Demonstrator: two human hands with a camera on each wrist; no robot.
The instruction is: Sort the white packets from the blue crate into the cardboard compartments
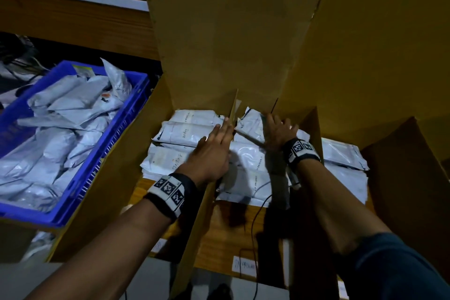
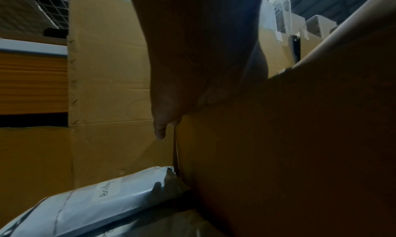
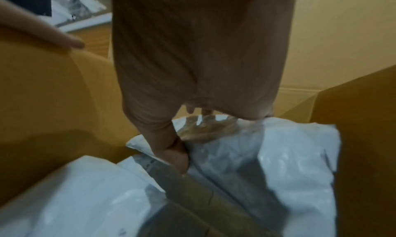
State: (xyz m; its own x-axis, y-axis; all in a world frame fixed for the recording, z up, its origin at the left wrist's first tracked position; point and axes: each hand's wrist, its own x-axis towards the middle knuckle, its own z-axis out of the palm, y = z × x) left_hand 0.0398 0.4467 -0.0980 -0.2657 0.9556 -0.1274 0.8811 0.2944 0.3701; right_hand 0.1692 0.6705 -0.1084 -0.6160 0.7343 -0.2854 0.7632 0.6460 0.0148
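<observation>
Right hand (image 1: 280, 129) pinches a packet (image 1: 250, 124) at 12 o'clock; left hand (image 1: 214, 146), fingers flat, steadies the divider (image 1: 232, 109), which could buckle, mixing piles.

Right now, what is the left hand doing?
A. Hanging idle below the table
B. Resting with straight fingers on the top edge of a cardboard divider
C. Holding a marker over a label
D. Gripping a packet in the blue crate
B: the left hand lies flat with straight fingers along the top edge of the cardboard divider, while the right hand holds a white packet in the next compartment.
</observation>
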